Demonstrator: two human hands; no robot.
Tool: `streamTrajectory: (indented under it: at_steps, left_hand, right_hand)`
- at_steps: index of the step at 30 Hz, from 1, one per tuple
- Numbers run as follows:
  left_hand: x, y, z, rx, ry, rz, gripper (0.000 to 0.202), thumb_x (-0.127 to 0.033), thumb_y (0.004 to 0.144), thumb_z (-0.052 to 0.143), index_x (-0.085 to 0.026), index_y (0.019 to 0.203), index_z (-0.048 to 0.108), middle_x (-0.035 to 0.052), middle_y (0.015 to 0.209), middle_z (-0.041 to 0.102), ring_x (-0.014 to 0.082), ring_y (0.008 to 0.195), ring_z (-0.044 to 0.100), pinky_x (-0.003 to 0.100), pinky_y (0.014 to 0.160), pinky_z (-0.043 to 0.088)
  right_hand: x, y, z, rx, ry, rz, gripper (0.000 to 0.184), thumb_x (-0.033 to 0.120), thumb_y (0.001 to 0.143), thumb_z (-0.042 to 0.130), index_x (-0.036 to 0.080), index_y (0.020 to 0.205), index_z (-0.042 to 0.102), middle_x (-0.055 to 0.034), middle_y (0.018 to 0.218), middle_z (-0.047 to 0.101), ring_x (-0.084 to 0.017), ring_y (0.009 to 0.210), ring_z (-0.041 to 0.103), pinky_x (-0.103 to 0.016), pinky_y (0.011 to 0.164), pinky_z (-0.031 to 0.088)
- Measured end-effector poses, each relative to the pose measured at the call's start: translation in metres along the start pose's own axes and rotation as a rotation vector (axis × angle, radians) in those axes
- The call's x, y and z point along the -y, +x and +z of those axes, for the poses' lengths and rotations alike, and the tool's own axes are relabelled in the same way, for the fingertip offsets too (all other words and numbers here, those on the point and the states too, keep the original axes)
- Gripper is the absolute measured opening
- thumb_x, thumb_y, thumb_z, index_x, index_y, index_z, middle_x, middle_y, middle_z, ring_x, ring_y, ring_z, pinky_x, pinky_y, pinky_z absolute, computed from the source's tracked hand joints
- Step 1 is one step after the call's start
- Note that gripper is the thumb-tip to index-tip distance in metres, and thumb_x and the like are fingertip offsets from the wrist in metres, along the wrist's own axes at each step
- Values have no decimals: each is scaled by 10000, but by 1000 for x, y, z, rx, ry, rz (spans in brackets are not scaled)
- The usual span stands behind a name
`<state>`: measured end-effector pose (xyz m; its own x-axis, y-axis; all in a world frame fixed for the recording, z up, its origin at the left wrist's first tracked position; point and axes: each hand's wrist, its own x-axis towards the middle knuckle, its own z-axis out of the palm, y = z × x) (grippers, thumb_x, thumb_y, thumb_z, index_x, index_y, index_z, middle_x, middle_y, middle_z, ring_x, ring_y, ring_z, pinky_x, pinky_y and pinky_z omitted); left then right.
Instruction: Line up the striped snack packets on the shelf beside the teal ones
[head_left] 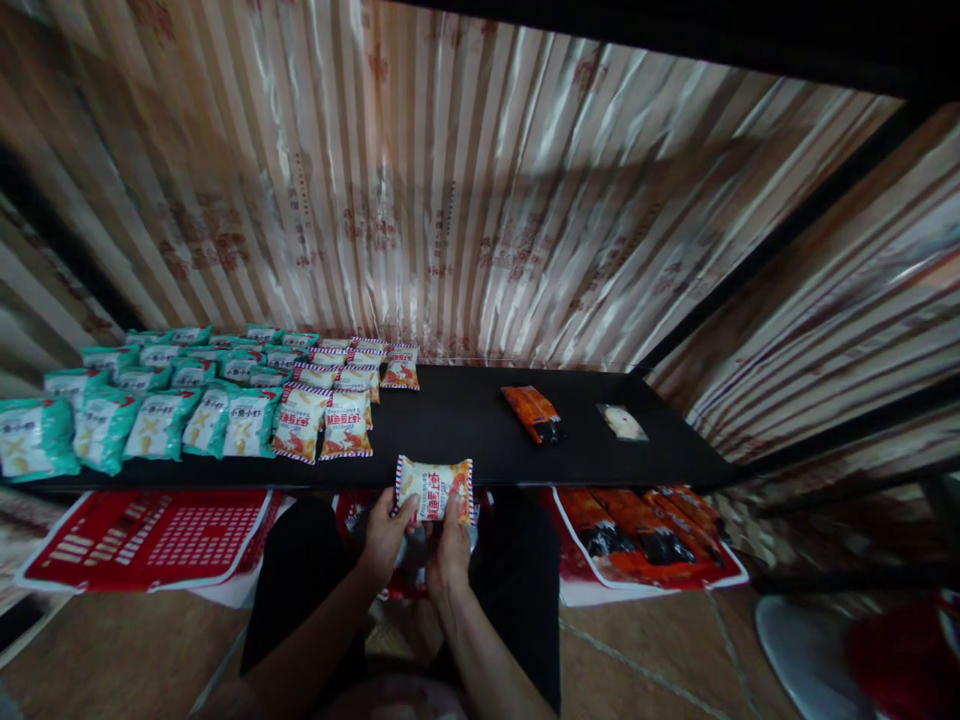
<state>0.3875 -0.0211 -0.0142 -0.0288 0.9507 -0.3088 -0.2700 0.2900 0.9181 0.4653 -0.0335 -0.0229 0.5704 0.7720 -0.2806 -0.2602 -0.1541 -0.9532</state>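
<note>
A white and orange snack bag (pixel 433 490) with striped red and blue ends is held in front of the black shelf's near edge. My left hand (pixel 384 535) grips its left side, and my right hand (pixel 450 545) pinches its right side with the thumb on the front. More bags of the same kind (pixel 346 420) stand in rows on the shelf, up and to the left. Beside them, farther left, are several rows of teal and white snack bags (pixel 161 422). Below my hands, a red basket between my knees is mostly hidden.
On the black shelf (pixel 457 415) lie an orange packet (pixel 532 414) and a small clear-and-white packet (pixel 622 422). Under its edge, a red basket (pixel 165 535) sits at left; another red basket (pixel 720 578) with orange packets sits at right. Striped curtain (pixel 420 200) hangs behind.
</note>
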Motion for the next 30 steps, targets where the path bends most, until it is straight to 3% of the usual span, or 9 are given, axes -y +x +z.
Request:
streamTrajectory:
  at_steps: [3,6,9,12,18,22,30]
  left_hand:
    - [-7,2,-4,-23,46,13,470,-497,589,716,-145,867,577,15,725,645,80,499,524,197,460,396]
    - [-15,3,-9,-26,92,36,459,-503,578,716,-144,827,576,-7,666,620,74,477,500,192,448,378]
    - [-20,6,-16,8,134,34,447,-501,581,710,-146,818,577,-24,624,600,73,464,486,191,443,367]
    - [-24,9,-24,64,185,15,433,-489,589,703,-146,823,580,-26,618,599,74,452,481,190,435,355]
    - [-29,12,-32,173,267,-7,360,-449,605,706,-158,780,586,-33,612,594,70,459,472,182,444,355]
    - [-33,12,-32,232,318,-24,354,-432,592,716,-160,783,593,-37,607,595,69,446,460,180,432,343]
    - [-45,17,-39,343,410,-5,308,-412,593,704,-153,725,602,-35,568,574,79,457,449,187,447,331]
  right_hand:
    - [0,1,-3,14,87,153,573,661,714,482,134,908,600,-123,814,706,-227,713,673,-290,557,518]
    - [-4,7,-8,18,110,165,610,639,683,531,128,1016,555,-129,906,692,-224,751,669,-295,598,525]
    - [-9,15,-14,-79,103,124,753,597,625,600,128,1189,430,-139,1057,642,-225,875,649,-300,689,528]
    - [-8,22,-21,-112,-27,-14,818,546,591,647,115,1235,387,-159,1174,568,-232,1025,583,-306,818,492]
    - [10,24,-28,-40,-412,-419,604,485,694,594,118,1166,509,-164,1234,509,-254,1158,460,-396,1002,338]
    - [17,22,-27,66,-520,-596,439,436,750,549,131,1064,586,-145,1175,563,-242,1130,482,-414,989,341]
    - [20,15,-30,225,-628,-436,402,484,793,497,178,1014,636,-88,983,677,-230,915,615,-352,807,448]
